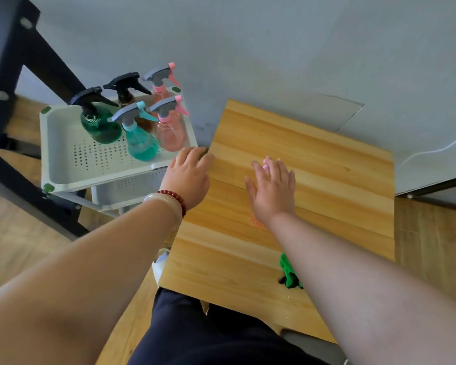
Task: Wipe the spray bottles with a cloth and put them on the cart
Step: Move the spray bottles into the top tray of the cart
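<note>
Several spray bottles stand on the white cart (63, 177) at the left: a dark green one (99, 126), a brown one (124, 97), a teal one (140, 143) and two pink ones (170, 133). A further pink bottle lies on the wooden table (327, 164), mostly hidden under my right hand (273, 188); only its pink tip (266, 162) and a bit of its body (257, 222) show. My right hand hovers or rests over it with fingers spread straight. My left hand (188, 175) sits relaxed at the table's left edge beside the cart. The green cloth (288, 272) lies on the table, partly behind my right forearm.
A dark metal frame (16, 101) rises left of the cart. The grey wall (274, 48) runs behind the table and cart. The cart has a lower perforated tray (132, 185). My dark-trousered legs (208, 333) are at the table's near edge.
</note>
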The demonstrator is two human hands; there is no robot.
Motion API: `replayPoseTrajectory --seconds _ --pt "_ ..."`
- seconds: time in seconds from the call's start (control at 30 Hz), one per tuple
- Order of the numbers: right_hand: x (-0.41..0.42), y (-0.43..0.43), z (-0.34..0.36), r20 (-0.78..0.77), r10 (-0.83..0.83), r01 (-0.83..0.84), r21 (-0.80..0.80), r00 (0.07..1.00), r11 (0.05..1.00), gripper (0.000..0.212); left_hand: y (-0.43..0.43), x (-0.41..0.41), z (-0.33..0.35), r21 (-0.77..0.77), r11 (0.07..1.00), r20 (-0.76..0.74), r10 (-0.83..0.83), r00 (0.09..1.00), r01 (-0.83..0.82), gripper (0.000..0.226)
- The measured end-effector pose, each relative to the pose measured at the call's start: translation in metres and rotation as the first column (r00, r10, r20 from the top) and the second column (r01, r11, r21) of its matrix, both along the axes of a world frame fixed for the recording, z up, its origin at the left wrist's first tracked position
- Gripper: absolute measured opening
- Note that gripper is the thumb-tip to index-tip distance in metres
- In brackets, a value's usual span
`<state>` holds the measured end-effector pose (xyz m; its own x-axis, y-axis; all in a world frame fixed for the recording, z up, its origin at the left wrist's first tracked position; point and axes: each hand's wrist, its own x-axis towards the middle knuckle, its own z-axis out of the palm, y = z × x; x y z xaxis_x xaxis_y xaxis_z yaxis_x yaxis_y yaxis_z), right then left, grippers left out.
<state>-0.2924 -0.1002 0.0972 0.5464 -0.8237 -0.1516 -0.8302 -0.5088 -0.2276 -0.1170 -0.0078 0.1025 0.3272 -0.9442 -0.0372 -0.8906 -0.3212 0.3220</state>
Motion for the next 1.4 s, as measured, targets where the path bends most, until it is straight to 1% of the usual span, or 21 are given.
replayPoseTrajectory --seconds 0.1,0.17,0.2,0.3,0.37,0.43,0.53,0.6,0.7,0.8,0.93,1.03,1.1,1.17,1.2,1.27,1.3,1.4 --pt "-0.019 -0.004 -0.002 0.068 -0.015 0.016 -0.013 0.998 1.0 0.059 -0.01 -0.021 -0.003 0.011 1.0 -0.002 -0.028 1.0 0.028 0.046" --pt "-0.03 -0.006 -0.004 0.065 -0.022 0.021 0.008 0.998 1.0 0.057 -0.015 -0.035 -0.005 0.025 0.998 -0.006 -0.05 0.999 0.05 0.046" --pt "-0.035 -0.007 -0.005 0.081 -0.023 0.023 0.0 0.996 1.0 0.06 -0.017 -0.043 -0.007 0.036 0.997 -0.013 -0.062 0.998 0.062 0.047" --pt "-0.051 -0.008 -0.009 0.156 -0.045 0.048 -0.014 0.987 0.999 0.063 -0.024 -0.069 -0.011 0.118 0.984 -0.04 -0.132 0.99 0.135 0.05" --pt "-0.061 -0.009 -0.011 0.152 -0.05 0.051 -0.005 0.987 0.999 0.062 -0.029 -0.085 -0.015 0.186 0.961 -0.059 -0.195 0.979 0.203 0.052" --pt "-0.07 -0.012 -0.012 0.138 -0.049 0.048 0.012 0.989 0.999 0.058 -0.033 -0.098 -0.019 0.216 0.945 -0.091 -0.23 0.969 0.245 0.052" --pt "-0.084 -0.018 -0.014 0.052 -0.033 0.03 0.068 0.998 0.997 0.042 -0.04 -0.113 -0.023 0.218 0.934 -0.113 -0.263 0.958 0.282 0.052" --pt "-0.09 -0.022 -0.018 0.033 -0.041 0.039 0.083 0.999 0.996 0.039 -0.046 -0.119 -0.024 0.242 0.926 -0.126 -0.267 0.955 0.291 0.049" --pt "-0.092 -0.024 -0.02 0.029 -0.057 0.054 0.102 0.998 0.993 0.036 -0.054 -0.119 -0.023 0.286 0.916 -0.162 -0.243 0.956 0.281 0.038" --pt "-0.091 -0.026 -0.021 0.041 -0.053 0.049 0.103 0.998 0.993 0.034 -0.058 -0.115 -0.024 0.301 0.914 -0.144 -0.238 0.961 0.272 0.031" --pt "-0.086 -0.026 -0.024 0.097 -0.044 0.036 0.081 0.994 0.996 0.029 -0.057 -0.103 -0.022 0.246 0.928 -0.126 -0.255 0.959 0.279 0.031" --pt "-0.081 -0.025 -0.024 0.142 -0.048 0.039 0.065 0.989 0.997 0.04 -0.053 -0.087 -0.021 0.219 0.927 -0.102 -0.289 0.952 0.305 0.033" --pt "-0.077 -0.022 -0.023 0.145 -0.044 0.035 0.061 0.988 0.998 0.047 -0.051 -0.071 -0.018 0.259 0.908 -0.067 -0.322 0.944 0.328 0.037" --pt "-0.073 -0.018 -0.024 0.152 -0.028 0.019 0.056 0.988 0.998 0.056 -0.05 -0.057 -0.014 0.297 0.895 -0.041 -0.338 0.94 0.335 0.047" --pt "-0.071 -0.017 -0.024 0.149 -0.028 0.019 0.062 0.988 0.998 0.056 -0.049 -0.052 -0.011 0.306 0.895 -0.042 -0.327 0.944 0.324 0.051" --pt "-0.067 -0.013 -0.024 0.121 -0.03 0.02 0.09 0.992 0.996 0.042 -0.049 -0.048 -0.007 0.309 0.911 -0.099 -0.256 0.962 0.274 0.053" --pt "-0.065 -0.011 -0.025 0.118 -0.023 0.012 0.098 0.993 0.995 0.037 -0.047 -0.05 -0.005 0.309 0.921 -0.151 -0.198 0.969 0.237 0.052" --pt "-0.061 -0.005 -0.025 0.152 -0.025 0.011 0.098 0.988 0.995 0.034 -0.042 -0.066 -0.002 0.273 0.952 -0.28 -0.059 0.958 0.138 0.043"
